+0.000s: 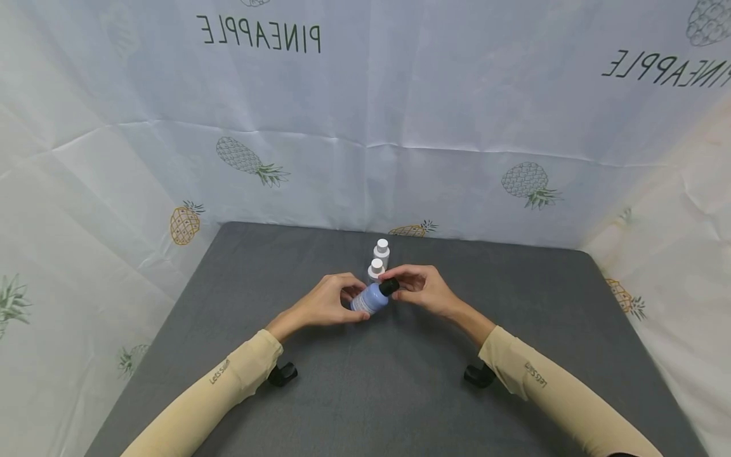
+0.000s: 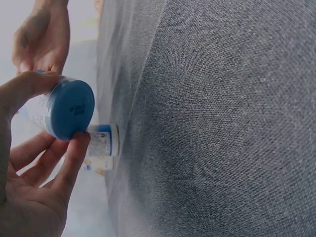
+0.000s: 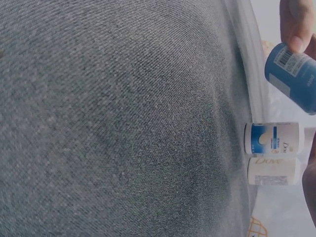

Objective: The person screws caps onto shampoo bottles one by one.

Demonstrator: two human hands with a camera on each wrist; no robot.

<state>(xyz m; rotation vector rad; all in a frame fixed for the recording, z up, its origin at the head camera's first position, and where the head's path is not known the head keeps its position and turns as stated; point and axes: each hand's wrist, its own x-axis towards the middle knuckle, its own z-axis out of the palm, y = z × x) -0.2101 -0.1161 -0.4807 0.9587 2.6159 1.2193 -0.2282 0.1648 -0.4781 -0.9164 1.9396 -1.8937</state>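
A small blue bottle [image 1: 370, 299] with a black cap [image 1: 389, 287] is held tilted above the table, its cap pointing up and to the right. My left hand [image 1: 330, 301] grips its body between thumb and fingers; the left wrist view shows its round blue base [image 2: 73, 109]. At the cap end is my right hand [image 1: 425, 291], its index finger and thumb on either side of the cap. Just behind stand two upright white bottles: a nearer one [image 1: 375, 271] and a farther one [image 1: 381, 251]. "Dove" is readable on a white bottle [image 3: 272, 170] in the right wrist view.
A grey cloth-covered table [image 1: 377, 393] lies under both hands. White curtains [image 1: 365, 95] printed with pineapples hang behind it and at the sides. Both forearms wear pale yellow sleeves [image 1: 211, 393], with black devices [image 1: 478, 376] at the wrists.
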